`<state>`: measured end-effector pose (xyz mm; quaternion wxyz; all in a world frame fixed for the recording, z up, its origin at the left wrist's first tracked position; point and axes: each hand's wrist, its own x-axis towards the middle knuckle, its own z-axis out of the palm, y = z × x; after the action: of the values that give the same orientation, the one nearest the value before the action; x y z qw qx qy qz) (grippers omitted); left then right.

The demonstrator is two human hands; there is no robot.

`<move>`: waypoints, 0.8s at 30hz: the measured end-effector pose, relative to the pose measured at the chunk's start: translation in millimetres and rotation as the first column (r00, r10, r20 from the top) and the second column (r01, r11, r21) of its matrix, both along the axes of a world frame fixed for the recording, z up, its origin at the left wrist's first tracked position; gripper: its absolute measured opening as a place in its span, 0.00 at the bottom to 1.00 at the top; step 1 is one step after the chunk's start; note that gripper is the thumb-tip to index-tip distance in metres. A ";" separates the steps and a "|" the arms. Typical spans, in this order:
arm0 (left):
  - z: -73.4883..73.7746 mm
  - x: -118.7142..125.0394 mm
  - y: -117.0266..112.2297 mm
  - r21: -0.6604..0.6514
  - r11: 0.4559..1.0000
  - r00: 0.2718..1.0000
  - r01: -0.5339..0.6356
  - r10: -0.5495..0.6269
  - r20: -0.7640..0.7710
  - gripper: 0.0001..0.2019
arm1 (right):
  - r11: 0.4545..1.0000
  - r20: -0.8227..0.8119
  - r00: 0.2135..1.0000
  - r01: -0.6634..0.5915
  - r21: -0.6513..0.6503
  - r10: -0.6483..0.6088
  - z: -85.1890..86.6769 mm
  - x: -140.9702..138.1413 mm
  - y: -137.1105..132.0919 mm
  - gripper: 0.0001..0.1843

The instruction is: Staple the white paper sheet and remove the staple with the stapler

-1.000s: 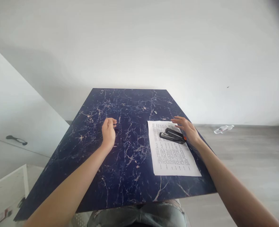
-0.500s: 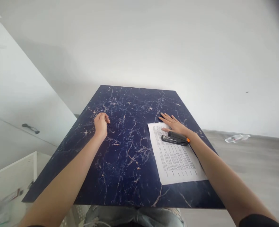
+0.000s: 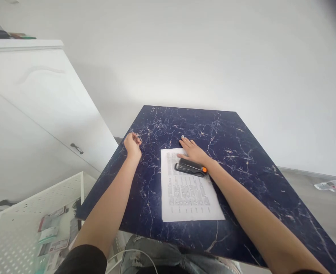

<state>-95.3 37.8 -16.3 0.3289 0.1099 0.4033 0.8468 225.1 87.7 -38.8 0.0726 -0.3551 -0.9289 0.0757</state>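
Observation:
My right hand (image 3: 193, 150) lies flat, fingers stretched out, over the top edge of a printed sheet of paper (image 3: 189, 205). Its fingertips reach past the sheet onto the table, and the thumb rests on the print. A black stapler (image 3: 190, 168) with an orange end lies across the upper part of the sheet, just below the hand and close to the wrist. Near the table's left edge, my left hand (image 3: 132, 144) is loosely curled, and nothing shows in its fingers. Whether other sheets lie under the top one, I cannot tell.
The dark blue marble-patterned table (image 3: 242, 190) stands against a white wall. At left are a white cabinet (image 3: 51, 99) with dark handles and a white perforated cart (image 3: 16, 224) holding small packages. A clear plastic package (image 3: 332, 185) lies on the floor at right.
My right hand has slid left across the table, and the paper and stapler have moved left with it. My left hand sits nearer the left edge. The view has turned left.

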 end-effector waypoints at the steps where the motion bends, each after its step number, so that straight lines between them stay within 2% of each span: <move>1: 3.9 -15.8 -2.2 0.019 0.999 0.999 -0.032 0.031 0.037 0.06 | 1.000 -0.010 1.000 -0.005 -0.009 0.005 0.3 -22.2 -0.2 0.55; 5: 12.5 -64.6 -14.4 0.109 0.986 0.983 -0.125 0.108 0.150 0.07 | 0.999 -0.037 0.999 0.007 -0.038 -0.008 2.3 -104.9 -4.6 0.55; 8: 9.9 -76.5 -17.6 0.156 0.977 0.975 -0.142 0.111 0.193 0.07 | 0.998 -0.048 0.999 -0.011 -0.054 0.008 3.4 -148.1 -9.1 0.52; 10: 6.1 -77.5 -16.0 0.177 0.974 0.972 -0.139 0.099 0.214 0.05 | 0.997 -0.060 0.998 -0.018 -0.069 0.014 4.4 -163.2 -11.3 0.50; 13: 0.9 -77.6 -12.0 0.196 0.971 0.967 -0.133 0.084 0.239 0.05 | 0.996 -0.093 0.996 -0.015 -0.089 0.006 6.7 -168.0 -12.8 0.49; 19: -2.2 -78.5 -10.5 0.238 0.966 0.966 -0.101 0.039 0.254 0.05 | 0.992 -0.180 0.983 -0.047 -0.116 0.026 9.1 -160.9 -11.4 0.47; 24: 0.8 -74.5 -15.9 0.310 0.951 0.968 0.016 -0.093 0.234 0.13 | 0.986 -0.258 0.966 -0.061 -0.156 0.019 9.6 -159.8 -10.9 0.45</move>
<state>-169.7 21.9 -15.5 0.3787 0.0650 0.2203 0.8966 65.3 76.8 -29.2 0.1611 -0.3282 -0.9096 0.1976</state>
